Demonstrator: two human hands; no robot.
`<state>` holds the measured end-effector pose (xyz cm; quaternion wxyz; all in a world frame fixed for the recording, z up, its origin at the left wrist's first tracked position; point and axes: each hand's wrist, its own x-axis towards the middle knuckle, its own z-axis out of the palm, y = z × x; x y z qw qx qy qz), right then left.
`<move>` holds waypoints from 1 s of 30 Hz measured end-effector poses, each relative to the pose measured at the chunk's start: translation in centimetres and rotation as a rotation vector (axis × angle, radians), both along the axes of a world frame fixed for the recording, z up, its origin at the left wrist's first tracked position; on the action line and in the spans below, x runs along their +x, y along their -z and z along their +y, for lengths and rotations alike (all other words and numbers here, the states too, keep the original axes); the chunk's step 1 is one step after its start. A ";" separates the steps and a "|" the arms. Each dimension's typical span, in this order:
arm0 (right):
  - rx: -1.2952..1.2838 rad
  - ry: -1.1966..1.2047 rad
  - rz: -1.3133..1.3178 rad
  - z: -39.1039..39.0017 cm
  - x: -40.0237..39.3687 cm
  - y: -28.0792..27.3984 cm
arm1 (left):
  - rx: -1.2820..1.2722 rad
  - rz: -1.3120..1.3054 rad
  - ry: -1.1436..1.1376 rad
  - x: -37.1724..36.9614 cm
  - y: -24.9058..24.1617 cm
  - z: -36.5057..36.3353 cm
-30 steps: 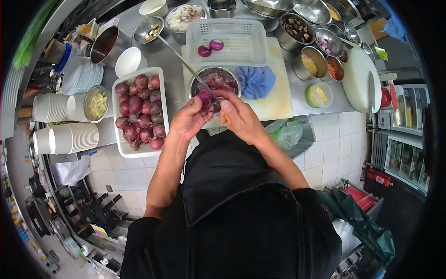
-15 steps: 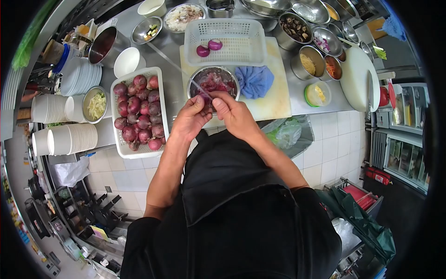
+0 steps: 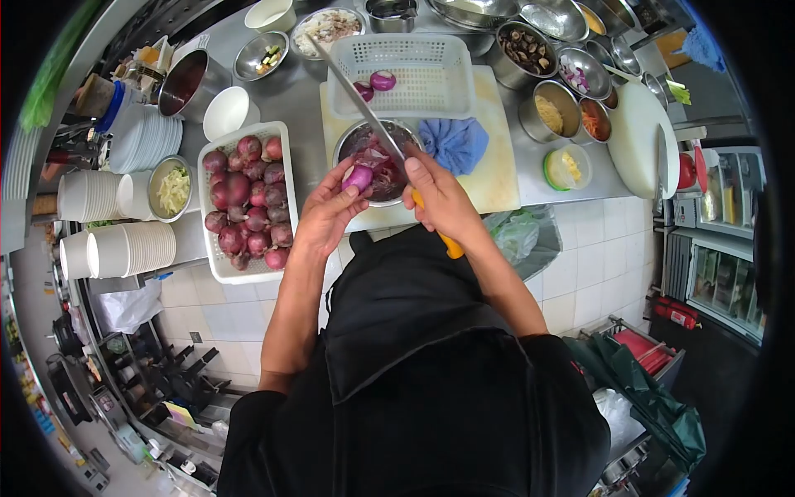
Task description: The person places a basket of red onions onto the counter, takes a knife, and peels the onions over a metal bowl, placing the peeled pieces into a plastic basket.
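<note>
Between the fingers of my left hand point(image 3: 330, 207) is a shiny purple onion point(image 3: 358, 178), held over the near left side of a metal bowl point(image 3: 392, 197) with onion skins in it. My right hand point(image 3: 439, 195) grips a long knife point(image 3: 352, 87) by its yellow handle, the blade slanting up and left across the bowl. Two peeled onions point(image 3: 383, 80) lie in a white perforated basket point(image 3: 460, 79) behind the bowl, one partly behind the blade. At the left, a white basket point(image 3: 286, 137) holds several unpeeled red onions point(image 3: 257, 192).
A blue cloth point(image 3: 454, 147) lies on the cutting board point(image 3: 497, 166) right of the bowl. Metal containers of chopped food, such as mushrooms point(image 3: 527, 51), stand at the back right. Stacked white bowls point(image 3: 132, 248) are at the left. A plastic-lined bin point(image 3: 530, 248) sits below the counter edge.
My hands have moved apart. The knife blade has swung up and now shows clearly, with its yellow handle in view. The onion in my left hand is more visible.
</note>
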<state>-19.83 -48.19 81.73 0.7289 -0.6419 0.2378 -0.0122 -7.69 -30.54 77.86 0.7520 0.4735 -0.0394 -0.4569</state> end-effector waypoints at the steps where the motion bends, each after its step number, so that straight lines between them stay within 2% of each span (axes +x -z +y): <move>1: 0.001 0.003 0.000 0.1 0.0 -0.3 | 0.001 0.000 0.003 0.0 0.0 -0.1; 3: 0.138 -0.118 0.035 0.4 0.0 -0.7 | 0.021 -0.003 -0.022 -0.1 0.0 -0.4; 7: 0.101 -0.132 0.029 1.0 1.0 0.2 | 0.098 -0.106 -0.030 -0.7 0.3 -1.2; 9: -0.033 -0.067 -0.035 1.2 1.2 0.9 | 0.062 -0.106 -0.079 -0.8 0.5 -1.4; 12: -0.089 0.017 -0.010 1.0 1.9 2.2 | 0.049 -0.070 0.002 -0.5 0.5 -0.9; 16: -0.072 0.053 0.067 -0.2 2.3 4.1 | -0.044 0.010 -0.023 -1.0 -0.3 -0.7; 18: 0.102 0.057 0.104 -0.5 1.7 3.3 | -0.049 0.047 -0.096 -0.8 -0.2 -0.6; 22: 0.099 0.028 0.062 0.3 0.7 0.7 | -0.044 0.110 -0.184 0.1 1.4 -0.7; 24: 0.232 -0.091 0.010 0.9 0.8 0.7 | -0.020 0.096 -0.240 -0.2 1.2 -1.1; 27: 0.168 -0.080 -0.022 2.0 1.4 1.1 | 0.009 -0.011 -0.208 -1.1 0.3 -2.0; 29: 0.115 -0.066 -0.036 2.4 1.7 1.5 | 0.013 0.016 -0.227 -1.1 0.4 -2.1; 30: 0.004 -0.029 -0.097 2.6 1.8 2.0 | 0.016 0.046 -0.247 -1.0 0.5 -2.2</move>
